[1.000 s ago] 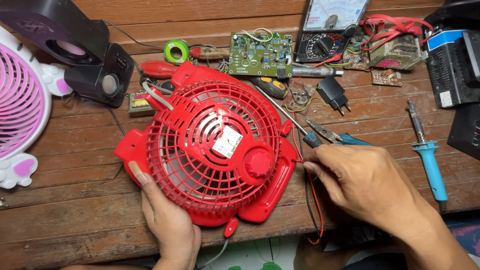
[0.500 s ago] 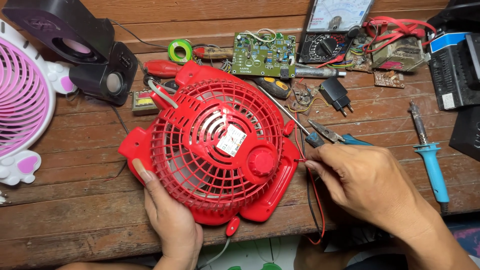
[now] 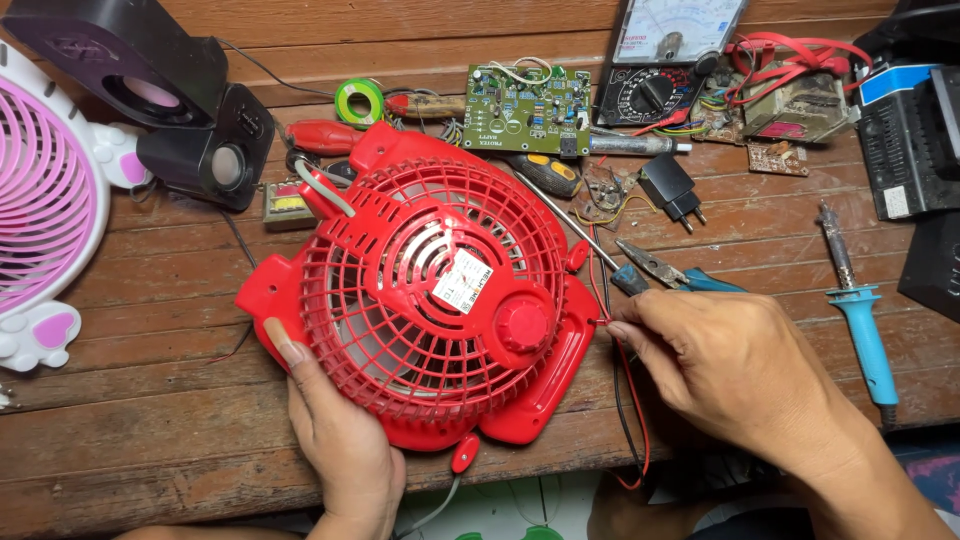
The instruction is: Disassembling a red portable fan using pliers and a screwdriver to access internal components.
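A red table fan (image 3: 430,300) lies grille-up on the wooden workbench (image 3: 150,300), near the middle and a little to the left. The left hand (image 3: 335,435) steadies it from the near side — thumb laid up along the fan's left rim, fingers tucked out of sight beneath, so it props the casing rather than clamps it. The right hand (image 3: 735,365) sits just right of the fan, its fingertips pressed together on thin red and black wires (image 3: 622,395) that run down beside the casing's right edge.

This looks like the wiring stage of a repair: the leads are being picked out and held at the fan's side. The next move seems to call for a steady pinch on the wires and a fan that doesn't rock.

Blue-handled pliers (image 3: 665,272) lie touching distance beyond the right hand; a blue-handled soldering iron (image 3: 858,315) rests further right, and a green circuit board (image 3: 527,108) lies on the far side.
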